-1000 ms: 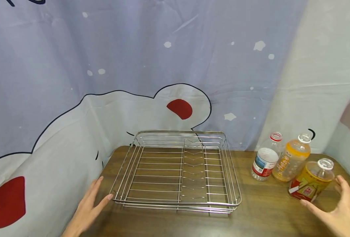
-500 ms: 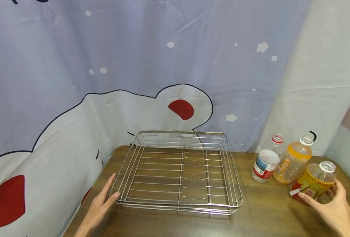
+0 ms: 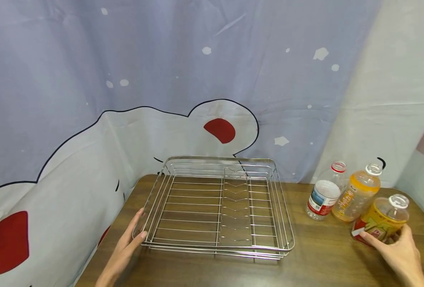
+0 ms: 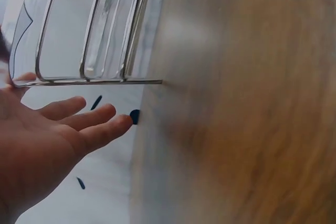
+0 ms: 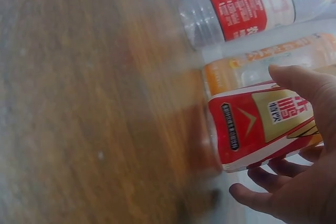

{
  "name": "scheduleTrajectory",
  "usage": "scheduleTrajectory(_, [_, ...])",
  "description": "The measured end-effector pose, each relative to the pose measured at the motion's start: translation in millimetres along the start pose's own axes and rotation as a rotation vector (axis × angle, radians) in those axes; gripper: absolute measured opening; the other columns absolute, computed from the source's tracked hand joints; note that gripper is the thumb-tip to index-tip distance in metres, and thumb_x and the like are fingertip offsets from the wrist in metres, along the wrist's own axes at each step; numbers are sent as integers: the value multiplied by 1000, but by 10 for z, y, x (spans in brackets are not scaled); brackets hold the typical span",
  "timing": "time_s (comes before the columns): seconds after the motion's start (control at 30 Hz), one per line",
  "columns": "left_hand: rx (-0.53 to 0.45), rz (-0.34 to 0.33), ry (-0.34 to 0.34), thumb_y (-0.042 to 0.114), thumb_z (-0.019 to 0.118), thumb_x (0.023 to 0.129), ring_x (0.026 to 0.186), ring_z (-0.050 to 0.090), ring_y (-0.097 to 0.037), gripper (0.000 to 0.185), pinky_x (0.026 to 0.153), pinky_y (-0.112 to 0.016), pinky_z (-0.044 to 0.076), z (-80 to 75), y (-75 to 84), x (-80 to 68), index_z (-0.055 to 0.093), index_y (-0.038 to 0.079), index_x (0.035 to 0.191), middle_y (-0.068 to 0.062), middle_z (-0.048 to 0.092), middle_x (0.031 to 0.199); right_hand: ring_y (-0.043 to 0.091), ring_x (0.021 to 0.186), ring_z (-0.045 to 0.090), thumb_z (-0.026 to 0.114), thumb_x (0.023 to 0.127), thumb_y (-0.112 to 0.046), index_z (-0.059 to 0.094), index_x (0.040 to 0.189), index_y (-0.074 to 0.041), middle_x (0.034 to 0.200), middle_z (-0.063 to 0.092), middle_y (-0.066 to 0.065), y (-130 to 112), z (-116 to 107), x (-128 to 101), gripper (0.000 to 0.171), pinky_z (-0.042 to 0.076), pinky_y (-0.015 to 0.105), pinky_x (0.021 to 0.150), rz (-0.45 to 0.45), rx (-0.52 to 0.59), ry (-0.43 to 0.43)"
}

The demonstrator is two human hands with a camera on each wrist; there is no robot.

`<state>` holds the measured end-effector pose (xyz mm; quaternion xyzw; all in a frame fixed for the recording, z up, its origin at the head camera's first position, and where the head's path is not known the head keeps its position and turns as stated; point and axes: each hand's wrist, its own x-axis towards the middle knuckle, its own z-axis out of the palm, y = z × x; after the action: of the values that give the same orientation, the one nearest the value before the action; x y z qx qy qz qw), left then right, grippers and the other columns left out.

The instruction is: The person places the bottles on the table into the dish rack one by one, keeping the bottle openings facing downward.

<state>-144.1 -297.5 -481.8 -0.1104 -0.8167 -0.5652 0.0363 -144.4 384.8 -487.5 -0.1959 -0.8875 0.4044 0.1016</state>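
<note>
A silver wire dish rack (image 3: 194, 231) sits on the brown table. At its front left corner is my left hand (image 3: 123, 249), its fingers fairly straight beside the rack's side and its thumb at the rim. The left wrist view shows the spread fingers (image 4: 105, 129) next to the wires. Far right, my right hand (image 3: 400, 251) grips a plastic bottle with a red and yellow label (image 3: 380, 223), thumb in front and fingers round the other side. In the right wrist view that bottle (image 5: 252, 124) stands upright on the table, and the little finger is off it.
Left of the gripped bottle stand an orange-labelled clear bottle (image 3: 355, 197) and a clear bottle with a red and white label (image 3: 323, 197), all uncapped and close together. A patterned curtain (image 3: 161, 79) hangs behind the table and along its sides.
My right hand has moved left onto the red and yellow bottle and closed round it. My left hand has moved right, up to the rack's corner. The rack and bottles stay in place.
</note>
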Motion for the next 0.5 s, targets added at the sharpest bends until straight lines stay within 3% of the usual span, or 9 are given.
scheduleTrajectory(0.13, [-111, -3, -18, 9, 37, 106, 141, 15, -54, 63, 106, -68, 25, 27, -10, 8, 6, 14, 160, -27, 12, 159, 64, 124, 31, 72, 88, -43, 11, 149, 10, 141, 28, 46, 19, 28, 25, 101, 28, 72, 97, 21, -17, 9])
scheduleTrajectory(0.2, [-186, -4, -35, 10, 35, 105, 138, 17, -56, 63, 95, -81, 23, 43, -15, 12, 3, 15, 160, -31, 9, 158, 64, 122, 33, 73, 88, -43, 16, 147, 11, 138, 32, 46, 22, 43, 39, 98, 29, 71, 96, 27, -21, 24])
scheduleTrajectory(0.27, [-238, -16, -48, 11, 33, 106, 137, 22, -56, 63, 89, -84, 25, 58, -24, 12, 0, 17, 160, -32, 9, 158, 62, 122, 35, 74, 87, -41, 19, 146, 10, 137, 34, 45, 19, 57, 51, 95, 30, 70, 96, 29, -15, 46])
scheduleTrajectory(0.4, [-273, -29, -56, 11, 31, 105, 132, 43, -35, 64, 89, -80, 32, 76, -49, 4, -2, 19, 159, -34, 12, 156, 59, 122, 37, 75, 86, -39, 24, 144, 10, 136, 37, 43, 1, 74, 53, 91, 31, 68, 96, 26, 2, 84])
scheduleTrajectory(0.5, [-269, -33, -47, 11, 32, 105, 129, 48, -27, 64, 89, -79, 33, 81, -62, -2, -1, 20, 160, -34, 14, 155, 58, 123, 37, 76, 85, -38, 26, 143, 9, 136, 38, 43, -7, 75, 45, 90, 31, 67, 98, 37, 7, 95])
